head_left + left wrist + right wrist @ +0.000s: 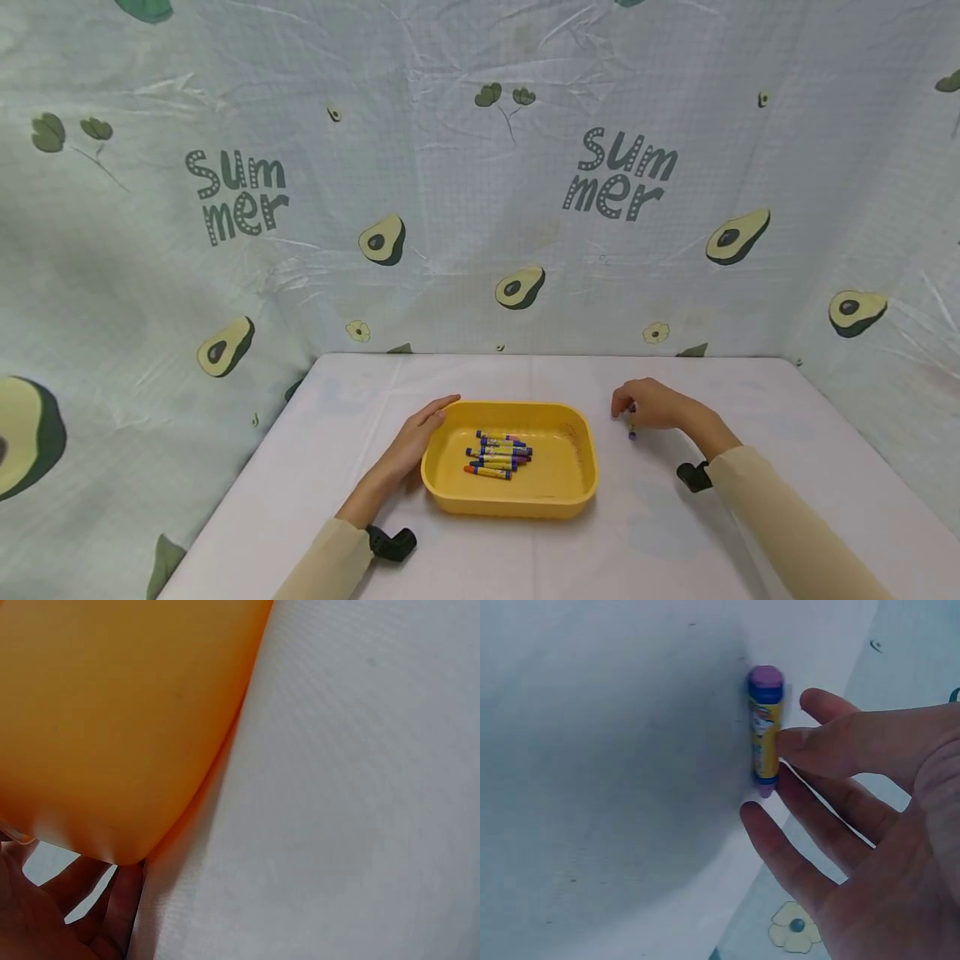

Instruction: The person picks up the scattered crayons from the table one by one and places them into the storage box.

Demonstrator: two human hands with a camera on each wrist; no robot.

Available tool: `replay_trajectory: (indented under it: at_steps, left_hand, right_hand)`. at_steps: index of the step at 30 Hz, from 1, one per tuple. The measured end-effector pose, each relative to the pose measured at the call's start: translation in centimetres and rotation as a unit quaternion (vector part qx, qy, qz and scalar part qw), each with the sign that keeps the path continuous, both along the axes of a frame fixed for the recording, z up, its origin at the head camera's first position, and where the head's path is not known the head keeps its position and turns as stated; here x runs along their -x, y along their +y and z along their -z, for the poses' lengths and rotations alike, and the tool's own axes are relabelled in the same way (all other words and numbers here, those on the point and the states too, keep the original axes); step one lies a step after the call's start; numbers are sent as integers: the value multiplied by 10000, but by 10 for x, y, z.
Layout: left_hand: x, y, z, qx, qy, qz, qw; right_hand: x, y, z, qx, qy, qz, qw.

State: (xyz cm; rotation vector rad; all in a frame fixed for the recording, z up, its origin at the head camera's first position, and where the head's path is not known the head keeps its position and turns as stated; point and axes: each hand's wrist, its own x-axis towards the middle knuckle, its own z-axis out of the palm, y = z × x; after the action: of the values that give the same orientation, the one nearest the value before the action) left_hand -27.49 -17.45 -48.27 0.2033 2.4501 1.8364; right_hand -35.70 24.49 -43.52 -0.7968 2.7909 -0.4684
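A: Where is the purple crayon (766, 729)?

B: To the right of the yellow tray (577, 475), near its far right corner but apart from it, just above the white table (750, 392). The right hand (654, 405) pinches it between fingertips (795, 742) and thumb, with the other fingers loosely spread. It carries a yellow label with blue bands, and its purple ends show above and below the grip.

A: And the other hand?

B: The left hand (415, 439) rests against the tray's left side, fingers fairly straight and laid along the far left corner of the rim. In the left wrist view the tray's orange-yellow wall fills the upper left, with fingers (120, 900) tucked at its base. It presses the tray rather than curling round it.

A: What lies in the tray?

B: A small pile of crayons (498, 454), lying roughly side by side near its middle, mostly yellow-labelled with blue and purple ends, one with an orange tip at the near left.

A: Beyond the tray?

B: A pale cloth backdrop (480, 167) printed with avocados and the word "Summer" hangs behind the table and wraps both sides.
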Motion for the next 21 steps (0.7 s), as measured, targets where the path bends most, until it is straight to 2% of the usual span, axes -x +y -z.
replay_trajectory:
  at_steps: [4,12,21]
  left_hand:
    - [-1,0,0,48,-12,18,10000]
    - [-2,-1,0,170,-3,-7,9999]
    - [-1,1,0,67,17,-51,10000]
  right_hand:
    - [-5,6,6,118,145,63,9998]
    - [-12,12,13,166,103,332,9993]
    - [-18,16,19,204,131,420,9988]
